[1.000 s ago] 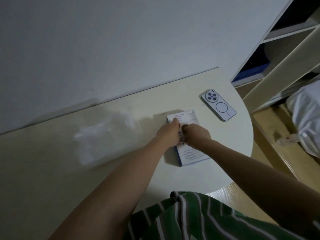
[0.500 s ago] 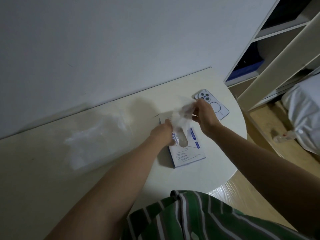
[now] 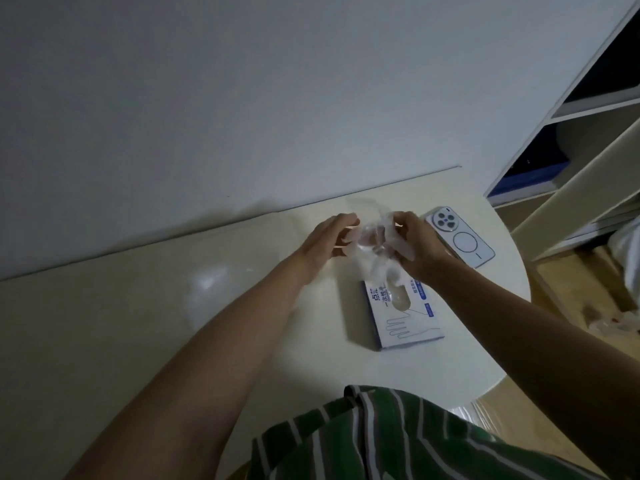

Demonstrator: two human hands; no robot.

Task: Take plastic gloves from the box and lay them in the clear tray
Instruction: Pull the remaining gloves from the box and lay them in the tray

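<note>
My right grip [image 3: 415, 247] pinches the glove [image 3: 372, 244], held up above the far end of the box [image 3: 405, 317]. The left grip [image 3: 327, 242] curls at its other edge, though I cannot tell if it grasps. The film looks thin and clingy, so I judge it could bunch or slip on the carry. The tray [image 3: 214, 296] lies well left, faint and easy to miss. The phone [image 3: 460, 237] sits just right, near the counter [image 3: 138, 341] rim. My path left crosses only counter.
</note>
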